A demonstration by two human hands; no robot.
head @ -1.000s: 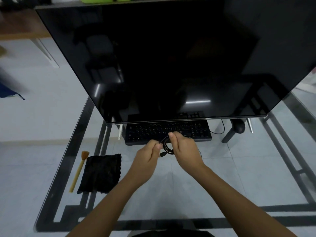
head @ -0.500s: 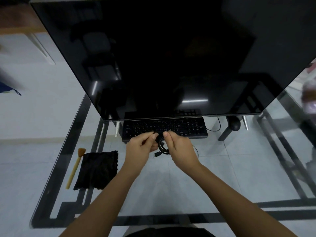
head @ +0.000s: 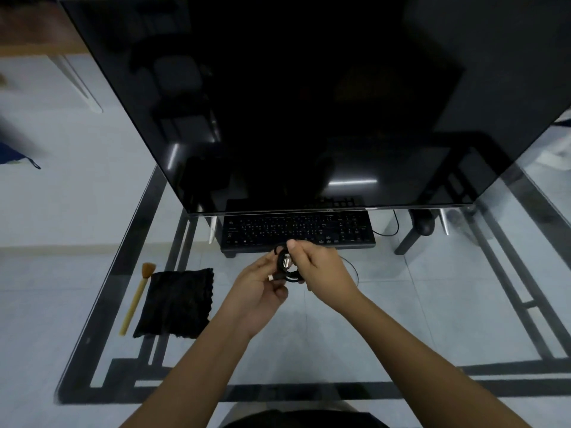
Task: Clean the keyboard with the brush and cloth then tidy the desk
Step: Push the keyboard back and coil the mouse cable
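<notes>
Left hand [head: 258,290] has turned palm-up; with right hand [head: 323,270] it pinches the coiled cable [head: 281,263], plug [head: 272,277] pointing left.

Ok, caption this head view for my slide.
Left hand and right hand hold a coiled cable near the keyboard; brush and cloth aside.

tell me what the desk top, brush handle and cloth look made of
Desk top: clear glass, glossy; the floor tiles and dark frame show through it. Brush handle: pale wood or bamboo, matte, likely. Cloth: soft black fabric, matte, with a scalloped edge.
</notes>
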